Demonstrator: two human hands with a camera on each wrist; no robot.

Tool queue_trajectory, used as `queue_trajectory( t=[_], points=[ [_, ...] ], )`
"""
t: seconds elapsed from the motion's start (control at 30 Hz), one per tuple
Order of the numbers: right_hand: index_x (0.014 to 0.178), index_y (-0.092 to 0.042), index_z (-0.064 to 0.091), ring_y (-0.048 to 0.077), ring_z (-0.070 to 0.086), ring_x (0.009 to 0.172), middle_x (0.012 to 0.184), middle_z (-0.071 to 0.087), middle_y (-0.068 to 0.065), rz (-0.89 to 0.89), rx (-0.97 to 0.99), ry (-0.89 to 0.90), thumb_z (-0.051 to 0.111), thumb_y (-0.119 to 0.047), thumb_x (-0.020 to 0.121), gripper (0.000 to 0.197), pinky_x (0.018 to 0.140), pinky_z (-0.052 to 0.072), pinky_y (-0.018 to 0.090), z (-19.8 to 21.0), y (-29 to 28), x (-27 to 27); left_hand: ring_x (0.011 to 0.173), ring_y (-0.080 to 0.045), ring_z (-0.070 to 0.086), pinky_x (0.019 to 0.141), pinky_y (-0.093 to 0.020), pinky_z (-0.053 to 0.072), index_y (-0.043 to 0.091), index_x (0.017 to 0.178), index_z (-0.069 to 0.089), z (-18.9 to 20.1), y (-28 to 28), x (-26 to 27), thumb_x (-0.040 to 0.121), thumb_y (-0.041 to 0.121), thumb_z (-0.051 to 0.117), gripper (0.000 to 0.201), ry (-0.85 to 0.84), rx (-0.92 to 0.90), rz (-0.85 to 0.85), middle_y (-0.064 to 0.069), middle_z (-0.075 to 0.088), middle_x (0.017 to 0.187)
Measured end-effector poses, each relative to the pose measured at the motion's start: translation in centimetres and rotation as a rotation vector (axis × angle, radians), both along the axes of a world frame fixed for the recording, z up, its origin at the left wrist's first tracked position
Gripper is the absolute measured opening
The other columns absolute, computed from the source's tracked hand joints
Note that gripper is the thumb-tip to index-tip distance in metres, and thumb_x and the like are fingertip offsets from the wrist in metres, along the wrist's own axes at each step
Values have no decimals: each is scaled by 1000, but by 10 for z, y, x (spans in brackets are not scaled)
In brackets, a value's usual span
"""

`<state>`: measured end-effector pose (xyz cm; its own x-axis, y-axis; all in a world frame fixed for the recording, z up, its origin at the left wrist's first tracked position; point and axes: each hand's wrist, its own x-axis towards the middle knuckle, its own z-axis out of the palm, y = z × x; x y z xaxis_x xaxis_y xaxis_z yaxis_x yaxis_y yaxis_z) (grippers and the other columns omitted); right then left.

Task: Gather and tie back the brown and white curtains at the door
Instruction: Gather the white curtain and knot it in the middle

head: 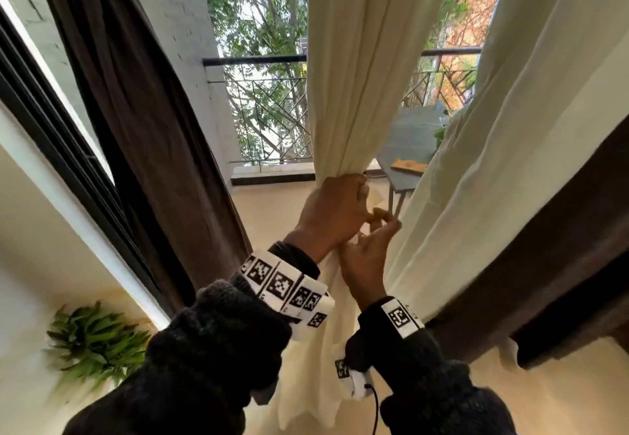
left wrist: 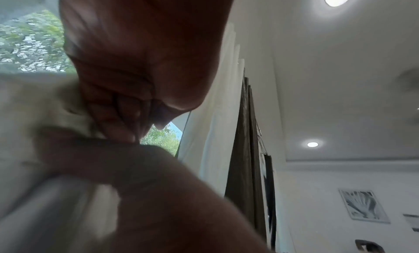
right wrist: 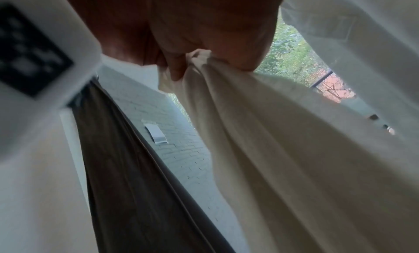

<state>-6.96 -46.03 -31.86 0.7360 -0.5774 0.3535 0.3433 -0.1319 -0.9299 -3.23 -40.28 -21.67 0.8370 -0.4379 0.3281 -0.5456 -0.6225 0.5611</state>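
A white curtain (head: 357, 77) hangs in the middle of the doorway, bunched into a rope at hand height. My left hand (head: 335, 208) grips that bunch, fingers wrapped round it. Just below, my right hand (head: 369, 251) pinches a fold of the same cloth between curled fingers. A second white panel (head: 510, 135) slants down on the right. One brown curtain (head: 146, 121) hangs at the left of the door, another brown curtain (head: 561, 264) at the right. The right wrist view shows fingers (right wrist: 174, 67) pinching the white curtain (right wrist: 272, 149); the left wrist view shows my left hand (left wrist: 136, 77) clenched on blurred white cloth (left wrist: 34, 104).
Beyond the door lies a balcony with a black railing (head: 258, 60), a grey table (head: 408, 148) and trees. A black door frame (head: 68, 148) runs along the left. A green plant (head: 95, 342) sits on the floor at lower left.
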Motion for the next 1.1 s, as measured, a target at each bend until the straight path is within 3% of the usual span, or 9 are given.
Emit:
queue_trajectory(
  t=[0.1, 0.2, 0.3, 0.43, 0.53, 0.6, 0.7, 0.87, 1.1],
  points=[
    [136, -6, 30, -10, 45, 122, 130, 43, -6, -40, -70, -115, 73, -4, 80, 71, 98, 43, 14, 9, -1, -7, 89, -25, 72, 86, -41, 56, 26, 121, 64, 2, 5, 7, 94, 38, 40, 38, 85, -14, -31, -6, 75, 100],
    [143, -5, 37, 16, 40, 136, 143, 42, 12, -30, -231, -129, 66, -28, 77, 76, 112, 36, 24, 13, 0, -9, 85, -17, 73, 80, -37, 59, 25, 128, 60, 11, 8, 3, 98, 33, 43, 36, 125, -25, -84, -4, 75, 97],
    [143, -5, 39, 5, 52, 125, 140, 47, 8, 16, -207, -99, 84, -25, 68, 90, 101, 45, 18, 18, -3, -7, 77, -12, 74, 71, -30, 62, 20, 134, 57, 19, 11, -3, 101, 26, 47, 35, 214, -152, -215, -4, 73, 101],
    [123, -4, 60, 4, 59, 101, 116, 63, 10, -55, -266, -82, 80, -31, 69, 64, 88, 45, 10, 24, -16, -3, 75, -29, 70, 69, -36, 59, 10, 125, 63, 10, 28, -7, 96, 16, 57, 30, 411, -672, -445, -5, 71, 113],
    [116, -11, 68, 7, 64, 94, 106, 71, 3, -1, -254, 12, 82, -37, 69, 56, 83, 49, 16, 27, -28, 0, 58, -26, 64, 53, -31, 53, 6, 100, 69, -19, 57, 1, 98, 19, 52, 22, 408, -1111, -169, -14, 73, 97],
    [111, -12, 71, 6, 68, 90, 99, 74, -2, 133, -183, 28, 77, -44, 64, 57, 78, 51, 18, 28, -35, -2, 67, -19, 64, 62, -29, 51, 13, 102, 65, -49, 64, 9, 95, 10, 57, 11, 455, -1043, -3, -7, 68, 93],
    [106, -20, 71, 5, 70, 86, 93, 76, -7, 358, -121, 62, 75, -41, 61, 50, 77, 52, 21, 33, -37, -5, 87, -15, 64, 74, -29, 54, 17, 121, 58, -74, 54, 5, 91, -5, 55, 37, 565, -766, -144, -1, 63, 114],
    [110, -25, 68, 22, 68, 99, 106, 71, 10, 520, -38, 121, 69, -39, 62, 50, 89, 54, 39, 38, -44, -9, 90, -18, 69, 71, -32, 60, 22, 114, 61, -67, 50, 3, 97, 0, 52, 30, 718, -853, -294, -2, 72, 101],
    [113, -26, 63, 12, 65, 103, 116, 67, 9, 495, -80, 115, 61, -43, 64, 53, 90, 53, 27, 43, -44, -17, 105, -29, 63, 82, -39, 56, 13, 130, 52, -73, 43, 3, 86, 1, 60, 47, 623, -981, -373, -14, 66, 120]
  ],
)
